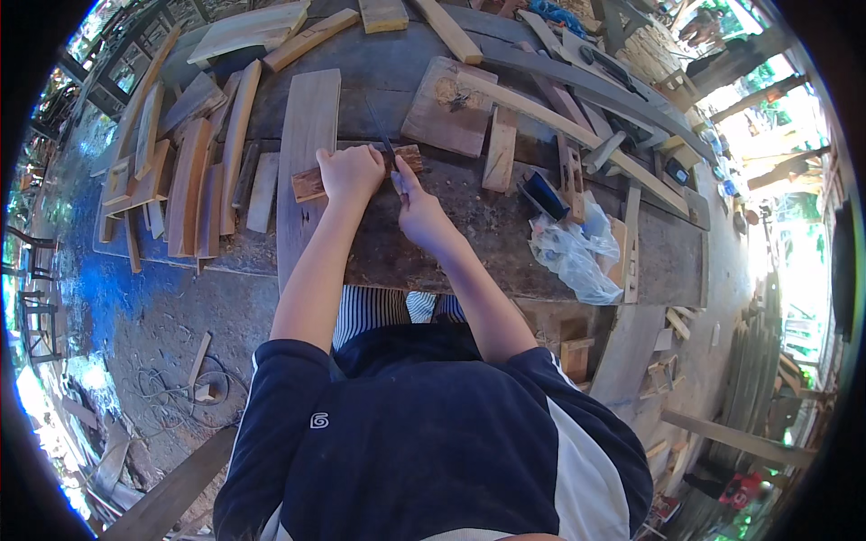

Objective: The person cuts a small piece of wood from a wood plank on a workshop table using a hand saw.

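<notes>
A short, rough-edged brown wood block lies across a long pale board on the workbench. My left hand is closed over the block's middle, pressing on it from above. Gripped in my right hand is a thin, dark, long-bladed tool, its tip pointing away from me. The blade crosses the block right beside my left thumb. Whether it is a saw or a knife I cannot tell, and my fingers cover its handle.
Several wood strips crowd the bench's left side. To the right are a square wood slab, a small block, a dark blue box-like object and a clear plastic bag. A long beam runs diagonally behind them.
</notes>
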Available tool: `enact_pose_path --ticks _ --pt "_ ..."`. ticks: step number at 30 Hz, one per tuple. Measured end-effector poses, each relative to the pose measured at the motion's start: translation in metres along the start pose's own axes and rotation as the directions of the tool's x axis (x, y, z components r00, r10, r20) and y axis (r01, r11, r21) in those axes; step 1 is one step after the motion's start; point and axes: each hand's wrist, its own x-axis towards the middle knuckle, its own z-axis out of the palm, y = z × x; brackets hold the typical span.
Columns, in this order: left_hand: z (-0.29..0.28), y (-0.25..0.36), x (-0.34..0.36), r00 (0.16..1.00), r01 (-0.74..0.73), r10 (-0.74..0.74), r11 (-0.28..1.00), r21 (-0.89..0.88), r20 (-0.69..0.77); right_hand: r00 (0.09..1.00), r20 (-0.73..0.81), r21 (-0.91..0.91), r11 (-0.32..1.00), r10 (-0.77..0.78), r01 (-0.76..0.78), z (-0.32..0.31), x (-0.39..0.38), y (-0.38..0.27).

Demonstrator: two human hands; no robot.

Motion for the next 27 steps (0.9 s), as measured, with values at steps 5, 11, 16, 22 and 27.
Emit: enact_pose_path --ticks 5,11,16,22,27 --pt "0.002 0.000 0.000 0.999 0.028 -0.028 1.000 -0.005 -0.015 1.000 -0.001 0.005 1.000 -0.028 0.028 -0.002 -0.025 0.003" --pt "0.002 -0.002 -0.001 0.999 0.042 -0.042 0.999 -0.010 -0.009 0.997 0.065 -0.007 0.999 0.051 -0.050 -0.018 -0.087 -0.004" --pt "0.002 -0.001 0.005 0.998 0.070 -0.070 0.997 -0.013 -0.002 0.985 0.105 -0.081 0.988 0.138 -0.130 -0.017 -0.075 -0.016" --pt "0.002 -0.001 0.005 0.997 0.056 -0.055 0.998 -0.009 0.048 0.998 0.002 -0.020 0.997 -0.068 0.068 0.001 -0.011 0.001" --pt "-0.002 0.007 0.007 0.996 0.083 -0.083 0.997 0.000 0.043 0.993 -0.002 0.026 0.993 -0.115 0.115 -0.002 0.014 0.021"
